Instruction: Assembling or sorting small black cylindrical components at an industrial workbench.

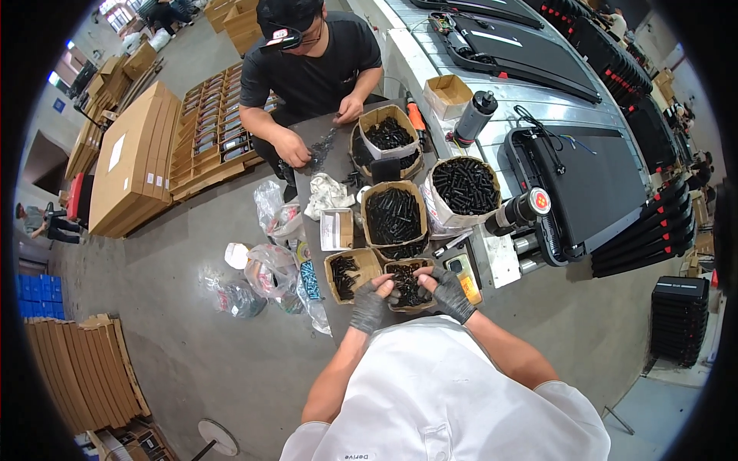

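The left hand [371, 303] and the right hand [448, 292], both in grey fingerless gloves, are apart, their bare fingertips bent in from either side over a small cardboard box [410, 286] of dark screws [405, 281] at the near end of the worktop [338, 315]. Whether either hand pinches a screw, I cannot tell. Just left of it, an open carton [365, 265] holds black screws [343, 278] on one side, with bare cardboard showing on the other. Beyond, a larger box [394, 213] and a white sack [464, 187] are well filled with black fasteners, so most of the stock looks unused. Across the worktop, loose dark parts [320, 151] lie spread before a co-worker [319, 73]. No finished piece can be made out near the hands, so the work seems partway, with plenty left
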Tool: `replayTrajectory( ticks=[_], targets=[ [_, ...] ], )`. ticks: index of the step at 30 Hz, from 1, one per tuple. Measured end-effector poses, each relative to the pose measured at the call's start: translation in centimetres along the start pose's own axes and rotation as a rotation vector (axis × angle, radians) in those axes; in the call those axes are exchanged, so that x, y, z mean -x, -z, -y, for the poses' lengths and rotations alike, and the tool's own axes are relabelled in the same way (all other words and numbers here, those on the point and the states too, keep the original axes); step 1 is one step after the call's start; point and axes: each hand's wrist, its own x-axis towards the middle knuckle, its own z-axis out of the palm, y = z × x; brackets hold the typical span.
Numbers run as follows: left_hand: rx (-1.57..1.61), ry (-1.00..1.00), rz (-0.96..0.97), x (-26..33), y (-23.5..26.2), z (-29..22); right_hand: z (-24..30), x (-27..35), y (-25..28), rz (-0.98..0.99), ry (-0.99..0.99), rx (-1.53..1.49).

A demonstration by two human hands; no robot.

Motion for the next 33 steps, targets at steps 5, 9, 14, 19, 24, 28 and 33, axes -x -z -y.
replayTrajectory(
  ticks=[5, 9, 14, 19, 24, 28, 33],
  targets=[
    [0.101, 0.035, 0.003, 1.8, 4.4, 0.8, -5.4, -2.4, 1.4, 0.109, 0.131, 0.224],
    [0.024, 0.021, -0.055, 3.6, 6.6, 1.4, -5.6, -2.8, 0.3, 0.153, 0.359, 0.575],
    [0.101, 0.035, -0.117, 6.1, 7.2, 2.3, -6.2, -3.4, 1.2, 0.055, 0.403, 0.715],
    [0.127, 0.059, -0.132, 7.5, 6.6, 2.5, -2.9, -3.8, 2.8, 0.158, 0.321, 0.88],
    [0.068, 0.046, -0.095, 7.3, 5.5, 2.9, -5.1, -4.8, 1.3, 0.466, 0.606, 1.683],
    [0.072, 0.046, -0.046, 7.4, 4.0, 2.2, -9.6, -7.2, 0.4, 0.301, 0.536, 1.906],
    [0.061, 0.034, -0.075, 8.3, 4.2, 2.6, -9.8, -8.0, -1.2, 0.369, 0.36, 1.728]
  ],
)
